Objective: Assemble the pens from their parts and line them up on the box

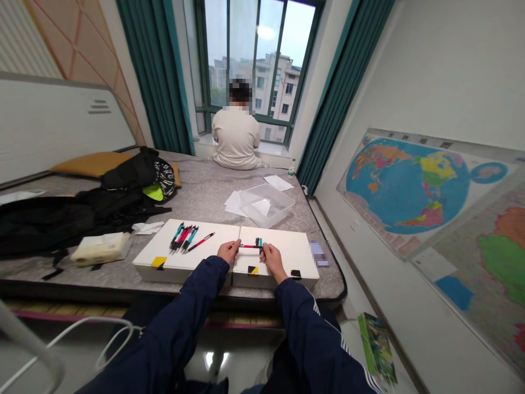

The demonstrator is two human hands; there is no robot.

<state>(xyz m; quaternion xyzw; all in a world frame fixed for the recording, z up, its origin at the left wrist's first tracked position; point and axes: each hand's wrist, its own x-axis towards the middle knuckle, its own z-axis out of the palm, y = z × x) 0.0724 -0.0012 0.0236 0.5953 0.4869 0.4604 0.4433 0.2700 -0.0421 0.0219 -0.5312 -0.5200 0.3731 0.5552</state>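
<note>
Between my two hands a red and black pen (249, 246) is held level above the white boxes. My left hand (229, 251) pinches its left end, and my right hand (272, 259) grips the other end. Just behind the right fingers lie a dark pen and a blue one (260, 241), partly hidden. On the left white box (153, 249) is a pile of several blue, red and black pens (183, 238). A single red pen (200, 242) lies slanted to the right of that pile. The right white box (291, 246) is beneath my hands.
Behind the boxes is a clear plastic bin (274, 210) beside white papers (233, 203). A tissue pack (101, 249) and black bags (53, 219) lie on the left of the bed. A phone-like blurred item (319, 254) lies right. A person (235, 134) sits by the window, facing away.
</note>
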